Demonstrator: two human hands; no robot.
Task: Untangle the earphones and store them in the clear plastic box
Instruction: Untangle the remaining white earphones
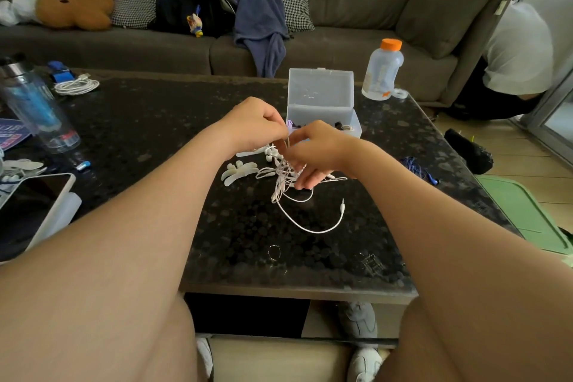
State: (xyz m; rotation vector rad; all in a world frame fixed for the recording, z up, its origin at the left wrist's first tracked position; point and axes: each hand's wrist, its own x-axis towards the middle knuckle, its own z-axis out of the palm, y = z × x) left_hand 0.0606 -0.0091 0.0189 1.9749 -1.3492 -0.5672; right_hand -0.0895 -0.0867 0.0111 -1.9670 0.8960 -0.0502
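My left hand (251, 124) and my right hand (316, 152) close together, both pinching white earphones (283, 178). Cord knotted, bunch hanging from fingers onto dark table (139, 121). Jack plug (342, 205) lies at tangle's 5 o'clock. Clear plastic box (322, 102), lid up, just beyond hands at 12 o'clock.

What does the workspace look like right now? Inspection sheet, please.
Surface: dark speckled table, glossy.
Job's things: white earphones tangled, plug end loose on the table; clear plastic box behind, lid open, small items inside.
Clutter: white plastic pieces, blue bottle, orange-capped bottle, tablet.
Grippers: left hand and right hand both pinch the earphones' cord.
Cables: coiled white cable far left; blue cord right.
Surroundings: grey sofa with bear cushion, clothes; person crouched at right.
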